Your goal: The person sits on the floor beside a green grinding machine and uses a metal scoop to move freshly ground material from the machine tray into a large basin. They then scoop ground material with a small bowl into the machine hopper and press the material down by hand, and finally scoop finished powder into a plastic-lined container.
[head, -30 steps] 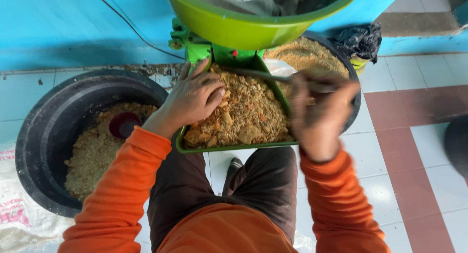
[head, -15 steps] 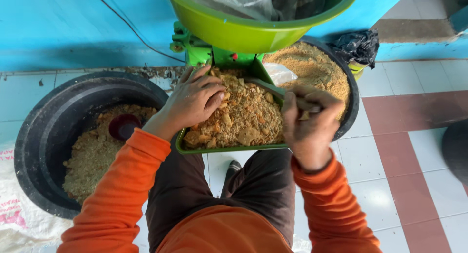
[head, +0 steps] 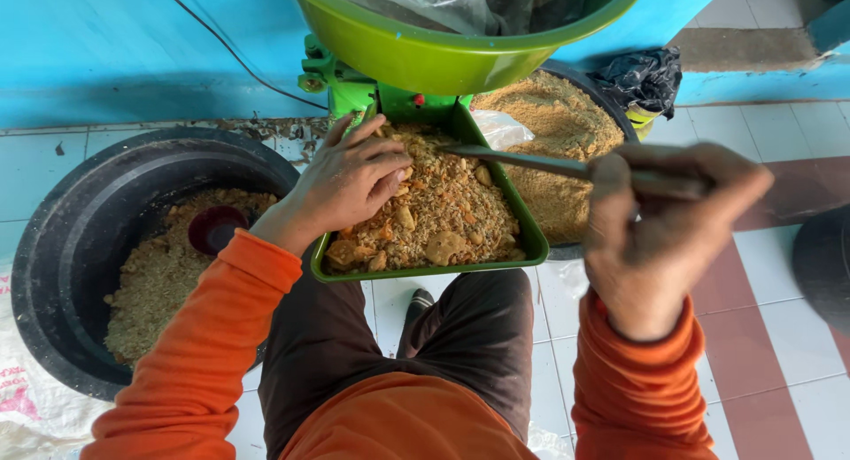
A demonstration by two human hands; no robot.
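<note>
— Starting nearest: right hand closed in a fist round a thin dark metal rod, gripped at the near end, far tip reaching over the crumbly feed in the green tray.

— And the other?

— Left hand open, fingers spread and slightly curled, palm pressed down onto the left side of the heap. Clamped on nothing, just resting in loose mash.

— Handling?

— Probably light and dry: coarse tan crumbs with bigger pale chunks, soft, breaking apart easily, no shape of its own. Best scooped or pushed with a flat palm, not pinched. Rod looks stiff and narrow; held well back, so little force at the tip.

— Tray?

— Rigid-looking, sloped toward the knees, raised rim for a grip on either side.

— Further out?

— Black tub on the left, partly filled with finer meal, a dark red scoop lying in it. Beyond the tray, second tub heaped with meal, and green hopper bowl overhead against the blue wall.
</note>
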